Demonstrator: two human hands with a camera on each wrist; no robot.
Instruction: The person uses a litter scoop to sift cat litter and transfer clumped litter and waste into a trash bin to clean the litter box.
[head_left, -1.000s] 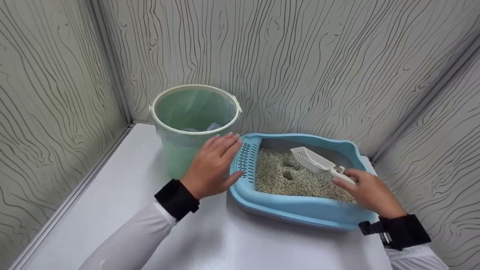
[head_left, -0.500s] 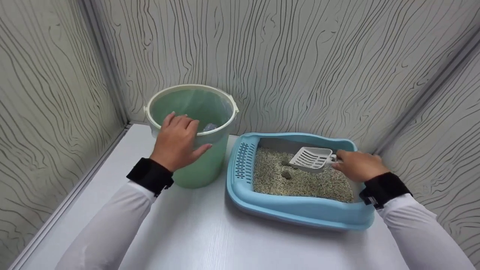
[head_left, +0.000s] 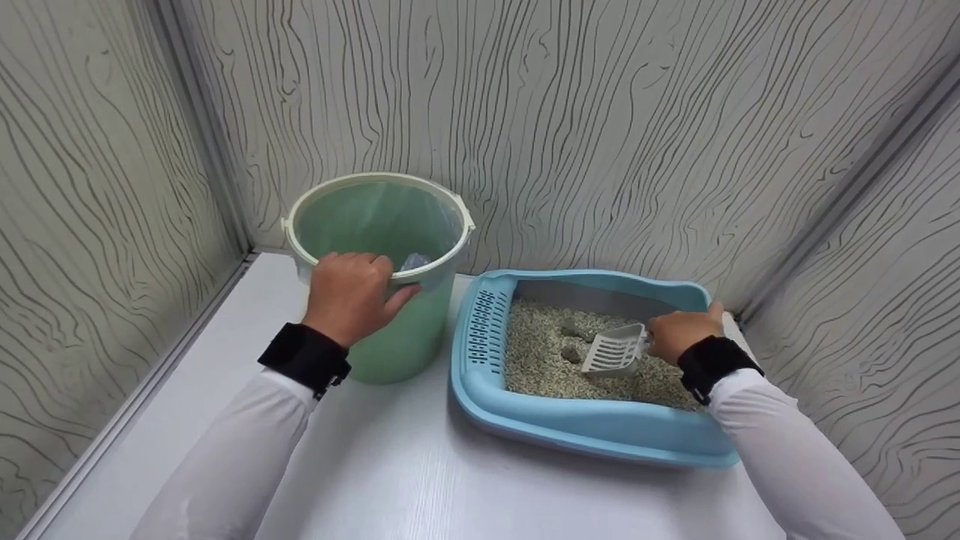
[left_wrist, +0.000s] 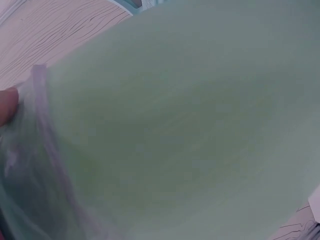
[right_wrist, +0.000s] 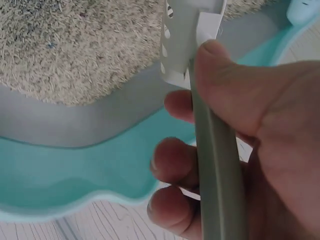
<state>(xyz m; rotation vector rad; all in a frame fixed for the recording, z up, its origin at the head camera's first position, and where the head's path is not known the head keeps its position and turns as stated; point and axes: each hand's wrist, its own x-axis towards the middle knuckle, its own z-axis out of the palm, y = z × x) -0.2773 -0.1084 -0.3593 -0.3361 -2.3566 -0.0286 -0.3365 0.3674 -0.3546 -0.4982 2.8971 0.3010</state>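
My left hand [head_left: 349,297] grips the near rim of a green bucket [head_left: 405,337], its fingers over the edge and its thumb outside. The left wrist view is mostly the green wall, with a thumb tip against the clear bag [left_wrist: 30,165] folded over the rim. My right hand [head_left: 684,334] holds a pale slotted litter scoop [head_left: 616,351] by its handle, low over the litter. The right wrist view has the thumb on top of the scoop handle [right_wrist: 216,165] and fingers curled beneath it. Dark clumps [head_left: 571,352] lie in the litter [head_left: 540,375], just left of the scoop.
The blue litter box [head_left: 600,431] stands right of the bucket on a white table [head_left: 420,480], with a perforated strip [head_left: 487,330] on its left side. A crumpled bluish bag [head_left: 414,262] lies inside the bucket. Wood-patterned panels [head_left: 525,135] enclose the table's back and sides.
My left hand has moved left from beside the litter box and taken hold of the bucket's rim. My right hand has brought the scoop lower, toward the litter, and turned its blade.
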